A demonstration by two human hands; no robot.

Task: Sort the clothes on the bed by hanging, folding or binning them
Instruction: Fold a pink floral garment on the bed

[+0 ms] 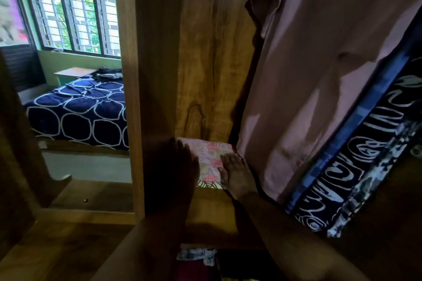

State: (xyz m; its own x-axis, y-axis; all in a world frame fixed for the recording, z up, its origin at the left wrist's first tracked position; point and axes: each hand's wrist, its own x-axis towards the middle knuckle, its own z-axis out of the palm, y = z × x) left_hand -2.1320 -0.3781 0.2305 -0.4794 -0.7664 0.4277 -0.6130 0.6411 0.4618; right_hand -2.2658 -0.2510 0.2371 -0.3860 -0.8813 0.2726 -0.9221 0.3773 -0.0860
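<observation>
Lying between both flat, open hands, left hand and right hand, folded floral cloth.

Single head-worn wide-angle view, facing forward and down, close into a wardrobe; bed farther off, left.

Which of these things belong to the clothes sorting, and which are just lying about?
Job: folded floral cloth, left hand beside it, right hand flat on it; wardrobe shelf; hanging pink garment; dark clothes on the bed.
Lying about: window; small table.
</observation>
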